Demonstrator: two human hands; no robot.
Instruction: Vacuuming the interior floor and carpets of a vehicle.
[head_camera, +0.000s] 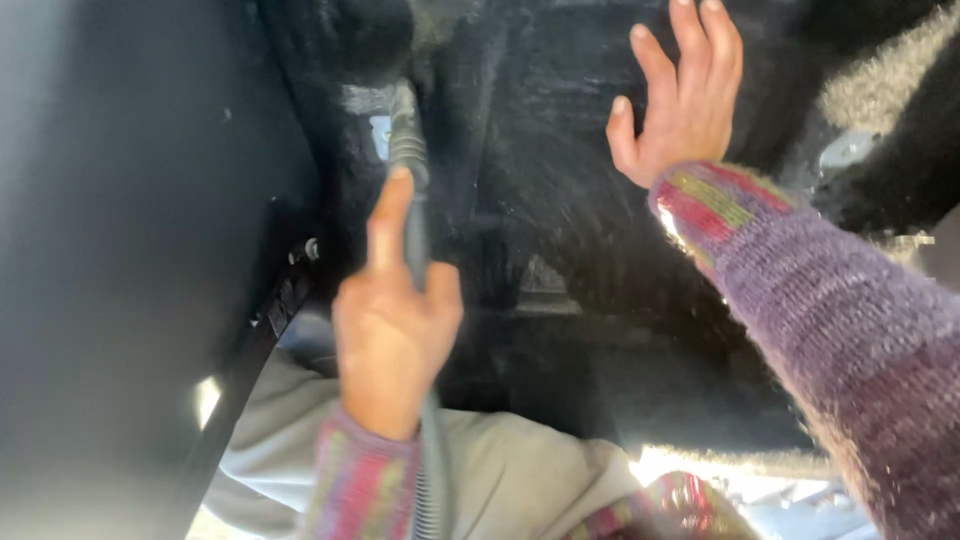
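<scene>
Two hands: the left hand (395, 330) around one grey ribbed hose (410, 170), the right hand (680, 100) spread on one black carpet (560, 200). Two knitted sleeves.

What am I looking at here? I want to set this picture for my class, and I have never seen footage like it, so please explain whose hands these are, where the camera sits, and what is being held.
There is one picture, taken by a camera worn on a person's head, looking down at that person's own two bare hands. No machine is involved.

The left hand is closed around a grey ribbed hose, with the forefinger stretched along the hose's stiff end, which points at dark carpet. The right hand is open, fingers spread, flat against or just above that same carpet; the blur makes it hard to say which. Both arms wear striped knitted sleeves in purple, red and green.

The surface looks like the carpeted floor of a vehicle. A dark smooth panel fills the left side, and the person's grey trousers show at the bottom.
</scene>
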